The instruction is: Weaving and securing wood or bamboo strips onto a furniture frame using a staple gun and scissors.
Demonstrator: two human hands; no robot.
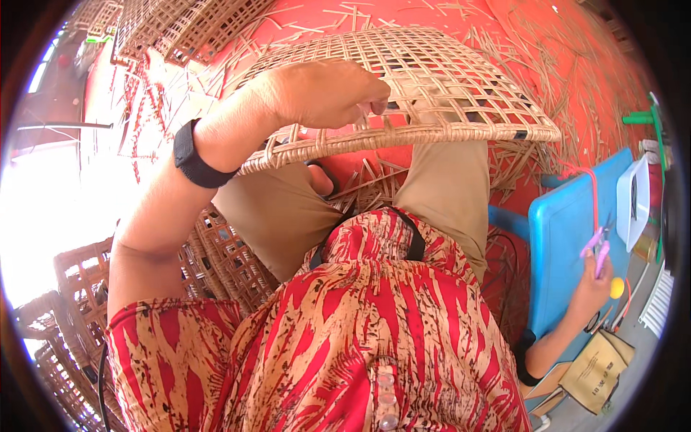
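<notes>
An open-weave cane panel (461, 79) with a thick wrapped near edge lies across my knees. My left hand (327, 93) reaches over this panel, its fingers curled down and pinched at the weave just behind the wrapped edge. Part of the fingertips is hidden, so the exact strand between them cannot be made out. Far to the right, my right hand (596, 284) grips small scissors (597, 252) by their purple handles. Their dark blades point away from me, over a blue plastic table (565, 237).
On the blue table sits a white tray (633, 201). Cut cane strips (497, 43) litter the red floor sheet. More woven cane pieces stand at the far left (194, 29) and by my left side (79, 324). A brown printed packet (597, 371) lies at lower right.
</notes>
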